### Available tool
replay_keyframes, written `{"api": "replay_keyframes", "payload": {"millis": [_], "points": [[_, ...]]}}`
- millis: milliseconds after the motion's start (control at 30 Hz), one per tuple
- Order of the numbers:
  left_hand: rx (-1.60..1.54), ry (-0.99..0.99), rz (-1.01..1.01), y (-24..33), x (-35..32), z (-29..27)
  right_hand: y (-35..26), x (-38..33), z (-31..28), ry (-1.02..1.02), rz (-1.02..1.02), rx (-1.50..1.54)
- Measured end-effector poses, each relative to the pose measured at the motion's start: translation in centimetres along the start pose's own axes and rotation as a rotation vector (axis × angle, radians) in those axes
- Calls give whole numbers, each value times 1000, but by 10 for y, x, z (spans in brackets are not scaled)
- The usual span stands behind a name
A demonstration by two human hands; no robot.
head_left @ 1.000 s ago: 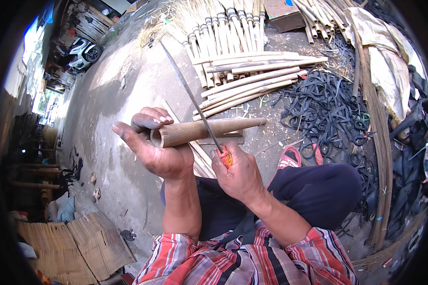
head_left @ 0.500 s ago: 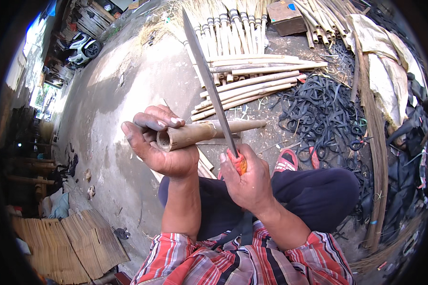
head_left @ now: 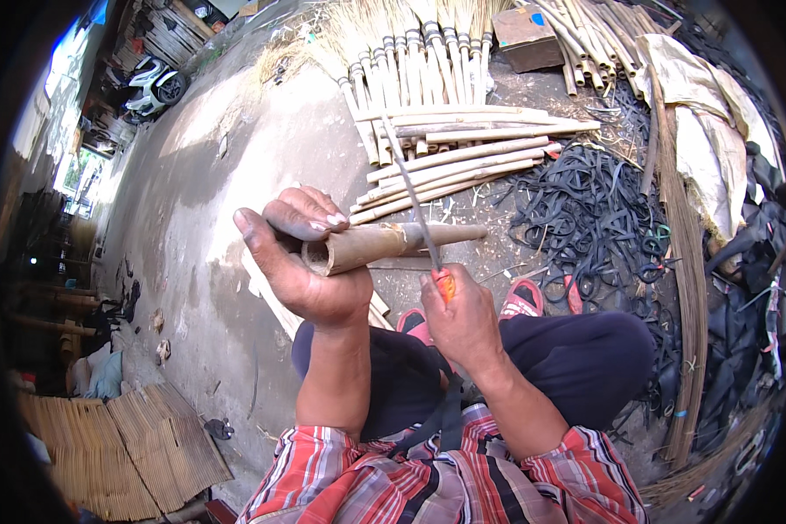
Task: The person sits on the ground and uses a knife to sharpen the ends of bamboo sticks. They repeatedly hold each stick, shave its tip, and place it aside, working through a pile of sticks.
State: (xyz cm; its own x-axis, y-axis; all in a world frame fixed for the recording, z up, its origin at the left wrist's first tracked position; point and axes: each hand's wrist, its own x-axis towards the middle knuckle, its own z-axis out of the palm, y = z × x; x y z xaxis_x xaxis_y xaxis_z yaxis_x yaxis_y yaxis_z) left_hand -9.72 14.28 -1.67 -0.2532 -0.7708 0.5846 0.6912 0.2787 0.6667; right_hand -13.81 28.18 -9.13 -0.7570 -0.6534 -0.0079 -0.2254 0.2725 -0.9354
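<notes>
A thick bamboo tube (head_left: 363, 248) lies nearly level in front of me, its hollow end to the left and its thin end to the right. My left hand (head_left: 302, 262) grips the hollow end, fingers over the top and thumb held away. In my right hand (head_left: 467, 316) is the red-orange handle of a long machete (head_left: 408, 185). Its blade rises away from me, slants left and crosses the tube in this view; whether it touches the bamboo I cannot tell.
Bamboo poles (head_left: 472, 157) lie stacked ahead, beside a row of brooms (head_left: 415, 65). A cardboard box (head_left: 526, 39) sits behind them. Tangled black rubber strips (head_left: 589, 210) cover the ground at right, beside a long brown fibre bundle (head_left: 686, 288). Slatted mats (head_left: 122, 445) lie at lower left.
The machete blade has tipped away from me, lower and more foreshortened over the poles. My right hand has shifted slightly right. My left hand and the tube have moved a little right.
</notes>
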Motion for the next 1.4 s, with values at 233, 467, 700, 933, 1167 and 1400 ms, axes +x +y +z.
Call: {"api": "replay_keyframes", "payload": {"millis": [233, 467, 700, 933, 1167, 1400], "points": [[-32, 70, -124, -1, 0, -2, 3, -11, -2, 67, -393, 322], [-28, 59, 68, -7, 2, -4, 6, 7, -3, 21, 74, 15], [-11, 1, 3, -3, 0, 0, 1, -9, 4, 69, -273, 41], [26, 124, -57, 3, -1, 4, -16, -14, -7, 70, -249, 110], [74, 72, -15, 0, -3, 4, -18, -11, -6, -10, -112, 79], [53, 145, -85, 3, -1, 7, -24, -25, -12, 89, -267, 85]]}}
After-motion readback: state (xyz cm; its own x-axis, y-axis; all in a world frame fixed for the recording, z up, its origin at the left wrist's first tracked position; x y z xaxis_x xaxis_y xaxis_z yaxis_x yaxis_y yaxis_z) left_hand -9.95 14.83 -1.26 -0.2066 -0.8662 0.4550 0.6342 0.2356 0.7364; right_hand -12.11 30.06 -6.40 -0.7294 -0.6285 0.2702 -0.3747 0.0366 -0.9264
